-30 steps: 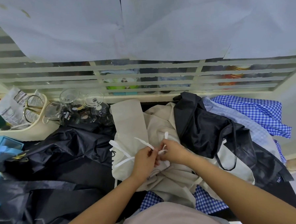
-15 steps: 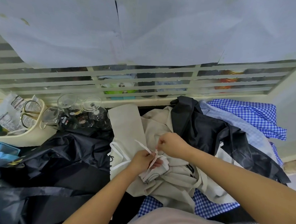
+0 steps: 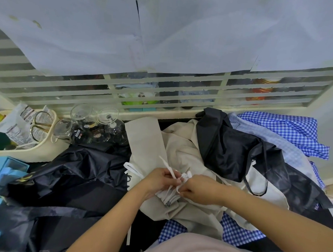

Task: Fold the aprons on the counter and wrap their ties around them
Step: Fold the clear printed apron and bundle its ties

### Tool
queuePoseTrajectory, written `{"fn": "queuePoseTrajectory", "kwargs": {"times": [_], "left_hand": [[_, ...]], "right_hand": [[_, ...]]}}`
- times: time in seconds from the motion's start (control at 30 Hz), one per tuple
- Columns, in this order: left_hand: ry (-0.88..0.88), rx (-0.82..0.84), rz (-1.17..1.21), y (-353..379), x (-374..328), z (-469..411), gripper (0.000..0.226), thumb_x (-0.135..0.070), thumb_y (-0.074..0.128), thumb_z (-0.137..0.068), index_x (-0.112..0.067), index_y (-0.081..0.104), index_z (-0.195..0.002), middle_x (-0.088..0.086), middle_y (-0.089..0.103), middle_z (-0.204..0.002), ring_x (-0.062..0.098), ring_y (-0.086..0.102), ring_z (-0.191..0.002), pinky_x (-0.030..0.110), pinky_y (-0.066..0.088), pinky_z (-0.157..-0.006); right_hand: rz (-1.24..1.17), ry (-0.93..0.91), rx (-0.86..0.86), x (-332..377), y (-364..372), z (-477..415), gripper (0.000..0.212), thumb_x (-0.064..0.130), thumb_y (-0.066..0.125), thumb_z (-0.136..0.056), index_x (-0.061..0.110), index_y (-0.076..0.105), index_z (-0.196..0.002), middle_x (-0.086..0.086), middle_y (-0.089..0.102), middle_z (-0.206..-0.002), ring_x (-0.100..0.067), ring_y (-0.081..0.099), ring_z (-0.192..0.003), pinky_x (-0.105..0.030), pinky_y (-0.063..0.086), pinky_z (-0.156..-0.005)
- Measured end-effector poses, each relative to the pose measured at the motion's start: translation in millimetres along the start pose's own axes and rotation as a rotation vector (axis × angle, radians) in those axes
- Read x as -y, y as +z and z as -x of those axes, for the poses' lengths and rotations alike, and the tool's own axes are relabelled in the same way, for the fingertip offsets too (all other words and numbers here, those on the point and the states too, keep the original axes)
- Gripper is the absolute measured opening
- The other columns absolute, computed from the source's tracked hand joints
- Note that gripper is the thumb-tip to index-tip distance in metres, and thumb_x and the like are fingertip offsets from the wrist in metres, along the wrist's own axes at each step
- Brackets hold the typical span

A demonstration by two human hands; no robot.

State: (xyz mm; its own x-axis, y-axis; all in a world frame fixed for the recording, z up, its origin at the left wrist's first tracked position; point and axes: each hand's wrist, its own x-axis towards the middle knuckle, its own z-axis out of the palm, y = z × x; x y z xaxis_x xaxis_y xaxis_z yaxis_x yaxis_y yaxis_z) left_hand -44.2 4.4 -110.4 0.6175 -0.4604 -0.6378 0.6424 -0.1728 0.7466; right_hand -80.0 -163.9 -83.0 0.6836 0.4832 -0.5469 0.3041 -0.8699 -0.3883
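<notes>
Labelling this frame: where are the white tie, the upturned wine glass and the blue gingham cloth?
white tie point(image 3: 164, 163): head view, free end.
upturned wine glass point(image 3: 114, 130): head view, bowl.
blue gingham cloth point(image 3: 289, 130): head view, top fold.

A: The beige apron point(image 3: 145, 140)?
B: Matt woven cloth, and its ties point(image 3: 164, 163) are flat white tape.
A: And the black apron point(image 3: 231, 152)?
B: Slick, faintly shiny fabric — creased. The glasses point(image 3: 83, 113) are clear and glossy.

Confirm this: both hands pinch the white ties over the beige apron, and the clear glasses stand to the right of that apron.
Wrong side: the head view shows the clear glasses to the left of the beige apron. The rest holds: left hand and right hand both pinch the white ties over it.
</notes>
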Motion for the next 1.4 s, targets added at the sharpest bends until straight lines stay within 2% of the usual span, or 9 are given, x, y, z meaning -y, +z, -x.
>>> {"fn": "queuePoseTrajectory", "kwargs": {"times": [0.13, 0.23, 0.37, 0.73, 0.9, 0.97, 1.1, 1.2, 1.4], "left_hand": [[0.11, -0.115, -0.155, 4.7, 8.0, -5.1, 0.012, -0.002, 0.073, -0.079, -0.009, 0.07, -0.088, 0.004, 0.072, -0.079, 0.01, 0.066, -0.071, 0.017, 0.051, -0.066], [0.225, -0.171, -0.236, 12.6, 14.4, -8.1, 0.021, 0.006, 0.072, -0.077, -0.013, 0.067, -0.085, 0.001, 0.07, -0.082, 0.008, 0.066, -0.074, 0.019, 0.052, -0.072], [0.384, -0.295, -0.313, 23.7, 25.9, -4.3, 0.031, -0.006, 0.074, -0.079, -0.026, 0.061, -0.1, -0.007, 0.069, -0.085, 0.002, 0.065, -0.078, 0.013, 0.05, -0.072], [0.648, -0.442, -0.667, 24.7, 44.3, -12.2, 0.017, -0.009, 0.062, -0.088, -0.01, 0.056, -0.104, -0.007, 0.05, -0.097, -0.001, 0.051, -0.085, 0.015, 0.043, -0.076], [0.609, -0.434, -0.695, 23.2, 46.7, -15.8, 0.012, -0.005, 0.057, -0.089, -0.015, 0.05, -0.088, -0.01, 0.049, -0.088, -0.004, 0.048, -0.08, 0.011, 0.037, -0.071], [0.609, -0.438, -0.696, 22.5, 48.8, -15.8, 0.02, 0.001, 0.052, -0.088, -0.016, 0.043, -0.084, -0.009, 0.047, -0.083, -0.001, 0.046, -0.074, 0.011, 0.036, -0.067], [0.628, -0.445, -0.738, 21.3, 54.1, -16.4, 0.025, 0.01, 0.046, -0.084, -0.014, 0.038, -0.079, -0.014, 0.039, -0.077, -0.004, 0.042, -0.069, 0.011, 0.033, -0.061], [0.632, -0.424, -0.781, 20.7, 57.6, -19.4, 0.027, 0.006, 0.047, -0.086, -0.017, 0.037, -0.076, -0.015, 0.038, -0.074, -0.001, 0.038, -0.065, 0.012, 0.031, -0.059], [0.644, -0.402, -0.764, 21.4, 56.3, -20.7, 0.047, 0.002, 0.056, -0.087, -0.034, 0.03, -0.071, -0.016, 0.041, -0.075, -0.007, 0.043, -0.069, 0.009, 0.033, -0.063]], "right_hand": [[-0.045, 0.069, -0.101, -6.8, -7.5, -2.5, 0.065, 0.056, 0.017, -0.097, 0.011, 0.065, -0.101, -0.003, 0.056, -0.072, -0.015, 0.047, -0.061, -0.028, 0.036, -0.058], [-0.051, 0.126, -0.315, -21.0, -11.7, -7.7, 0.035, 0.036, 0.041, -0.1, 0.01, 0.065, -0.1, -0.005, 0.062, -0.095, -0.021, 0.058, -0.084, -0.033, 0.044, -0.074], [-0.119, 0.005, -0.233, -27.2, -8.9, -16.6, 0.031, 0.032, 0.063, -0.09, 0.018, 0.06, -0.117, 0.0, 0.053, -0.108, -0.021, 0.058, -0.091, -0.035, 0.048, -0.078], [-0.296, 0.048, -0.261, -33.5, 3.8, -37.1, 0.023, 0.023, 0.066, -0.087, 0.027, 0.046, -0.076, 0.002, 0.043, -0.091, -0.016, 0.047, -0.077, -0.027, 0.043, -0.069], [-0.502, 0.082, -0.311, -32.7, 6.0, -35.5, 0.013, 0.022, 0.069, -0.086, 0.015, 0.059, -0.089, 0.006, 0.039, -0.105, -0.011, 0.048, -0.084, -0.007, 0.04, -0.071], [-0.552, 0.118, -0.265, -30.1, 2.5, -34.8, 0.02, 0.026, 0.072, -0.084, 0.01, 0.062, -0.09, 0.007, 0.041, -0.106, -0.012, 0.05, -0.087, -0.01, 0.042, -0.068], [-0.574, 0.219, -0.196, -26.7, -15.0, -36.7, 0.04, 0.026, 0.057, -0.089, -0.013, 0.061, -0.09, -0.031, 0.056, -0.105, -0.043, 0.055, -0.094, -0.046, 0.05, -0.078], [-0.472, 0.308, -0.133, -20.8, -27.6, -35.6, 0.049, 0.042, 0.046, -0.097, 0.005, 0.065, -0.071, -0.004, 0.049, -0.058, -0.015, 0.048, -0.056, -0.024, 0.037, -0.054], [-0.137, 0.411, 0.083, -15.6, -32.8, -50.2, 0.042, 0.048, 0.045, -0.096, 0.016, 0.045, -0.069, 0.001, 0.045, -0.071, -0.016, 0.043, -0.075, -0.024, 0.03, -0.079]]}}
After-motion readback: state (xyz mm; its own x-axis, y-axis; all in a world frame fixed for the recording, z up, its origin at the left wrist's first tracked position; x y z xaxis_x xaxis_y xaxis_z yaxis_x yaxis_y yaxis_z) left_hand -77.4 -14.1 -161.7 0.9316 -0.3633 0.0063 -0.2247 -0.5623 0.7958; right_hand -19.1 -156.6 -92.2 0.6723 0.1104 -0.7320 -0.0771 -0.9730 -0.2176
